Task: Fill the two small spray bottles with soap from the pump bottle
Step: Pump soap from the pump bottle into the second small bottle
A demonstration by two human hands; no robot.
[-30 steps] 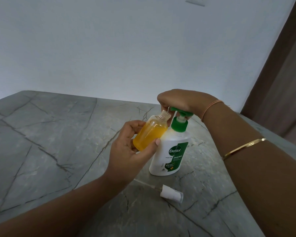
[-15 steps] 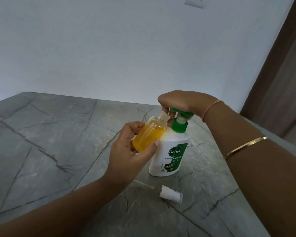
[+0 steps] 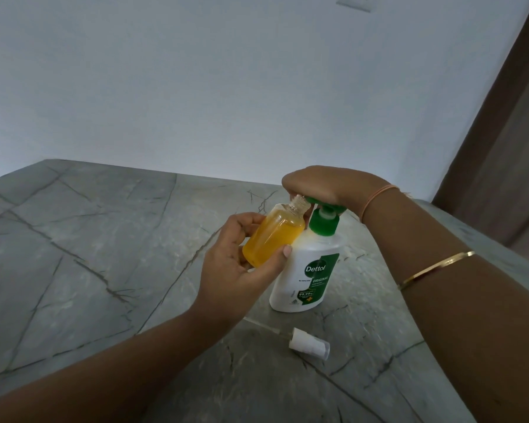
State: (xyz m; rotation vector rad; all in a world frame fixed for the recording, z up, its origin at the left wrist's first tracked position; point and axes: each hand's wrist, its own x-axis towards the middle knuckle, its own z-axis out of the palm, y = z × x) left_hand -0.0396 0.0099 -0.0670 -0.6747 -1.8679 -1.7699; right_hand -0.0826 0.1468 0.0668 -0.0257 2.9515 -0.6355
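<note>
one bottle (image 3: 272, 239), nearly full, tilts in the left hand (image 3: 235, 267), fingers curled round it, mouth at the nozzle of the pump (image 3: 310, 270) on the counter (image 3: 89, 239); right hand (image 3: 315, 184), fingers curled over its head. advice: short, slow presses, stopping before overflow.

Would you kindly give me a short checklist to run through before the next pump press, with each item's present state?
1. Neck of small bottle at the pump head spout: ok, right beside it.
2. Grip of left hand on small bottle: ok, fingers and thumb curl round its tilted body.
3. Hold of right hand on pump head: ok, curled over it.
4. Upright stance of pump bottle on table: ok.
5. Room left in small bottle: not ok, soap reaches its shoulder.
6. Reach to spray cap: ok, lying on the table before the pump bottle.
</note>
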